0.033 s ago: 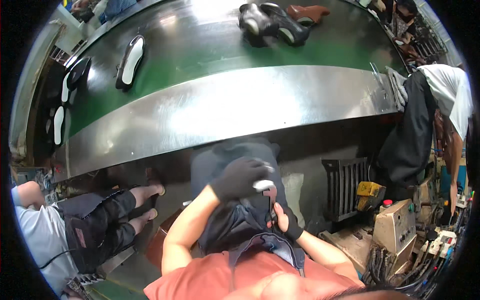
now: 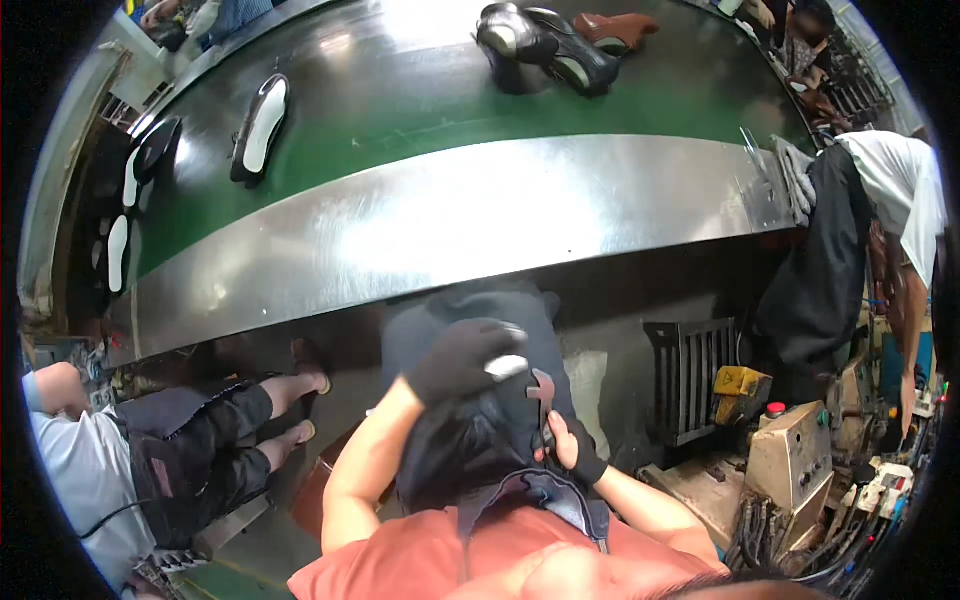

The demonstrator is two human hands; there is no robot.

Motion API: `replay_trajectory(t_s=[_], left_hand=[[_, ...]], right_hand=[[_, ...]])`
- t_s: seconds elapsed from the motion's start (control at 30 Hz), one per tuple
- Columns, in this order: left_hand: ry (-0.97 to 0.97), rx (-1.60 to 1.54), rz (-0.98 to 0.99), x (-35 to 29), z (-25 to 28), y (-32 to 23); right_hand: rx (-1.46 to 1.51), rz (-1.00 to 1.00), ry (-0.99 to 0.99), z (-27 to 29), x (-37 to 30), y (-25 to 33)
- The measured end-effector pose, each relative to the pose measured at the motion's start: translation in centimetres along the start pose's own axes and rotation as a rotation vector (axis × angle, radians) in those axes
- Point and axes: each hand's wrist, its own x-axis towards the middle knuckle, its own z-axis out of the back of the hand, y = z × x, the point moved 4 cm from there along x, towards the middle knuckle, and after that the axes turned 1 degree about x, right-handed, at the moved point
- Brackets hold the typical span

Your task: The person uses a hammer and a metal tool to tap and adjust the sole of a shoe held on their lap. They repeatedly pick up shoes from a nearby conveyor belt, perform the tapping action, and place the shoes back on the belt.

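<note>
My right hand [image 2: 575, 452], in a dark glove with bare fingers showing, is wrapped round the handle of a pair of pincers [image 2: 540, 388]. Their notched, hooked metal head points up, away from me, over my lap. To the left of that head is my left hand [image 2: 465, 362], in a dark glove with white coverings on the fingertips. Its thumb and fingers are bent but apart, and nothing shows between them. A gap separates it from the pincers. Both hands are above the dark apron [image 2: 450, 440] on my legs, short of the bench.
A metal bench edge [image 2: 400, 230] runs across in front, with a green surface [image 2: 370, 140] behind it. Dark shoes [image 2: 585, 65], a brown shoe [image 2: 615, 28] and a white-soled shoe [image 2: 262, 130] lie there. A control box [image 2: 790, 450] stands right; a seated co-worker [image 2: 180, 450] is left.
My left hand has shifted left, away from the pincers, so more of their head shows. The right hand keeps its hold in nearly the same place.
</note>
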Motion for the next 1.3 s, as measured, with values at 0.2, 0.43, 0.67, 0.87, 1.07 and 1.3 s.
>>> replay_trajectory(t_s=[0.2,0.43,0.67,0.87,1.07,1.3], left_hand=[[-0.49,-0.025,0.428,-5.5,11.4,10.0],[-0.983,0.531,0.35,-5.2,30.6,25.5],[-1.193,0.552,0.958,-2.7,37.8,36.1],[-1.167,0.829,0.891,-0.1,32.6,31.5],[-0.824,-0.976,0.549,-3.7,30.5,30.3],[-1.011,-1.175,0.082,-13.0,17.2,16.2]], right_hand=[[0.029,-0.075,0.062,0.2,0.3,0.4],[0.065,-0.116,0.103,-0.5,1.7,0.6],[0.065,-0.053,0.014,-1.0,2.3,0.2],[0.082,0.111,-0.049,-1.7,3.0,-1.6],[0.084,0.046,0.04,-0.3,3.5,-3.9],[0.189,-0.116,-0.132,0.1,-0.6,1.9]])
